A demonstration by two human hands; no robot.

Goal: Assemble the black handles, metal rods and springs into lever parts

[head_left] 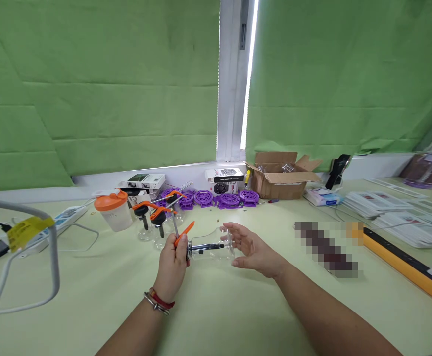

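A clear plastic bottle (211, 245) lies on its side above the pale green table (216, 306), held between both hands. My left hand (171, 267) is closed round the black pump head with its orange trigger lever (183, 234) at the bottle's neck. My right hand (251, 249) cups the bottle's base, fingers curled against it. Just behind stand two more clear bottles with black and orange pump tops (152, 220).
An orange-lidded white container (112, 211) and a power strip (58, 222) sit at left. Several purple round parts (216, 199), small boxes and an open cardboard box (280, 175) line the back wall. Stacks of printed sheets (394, 210) and an orange-edged bar (405, 264) lie at right.
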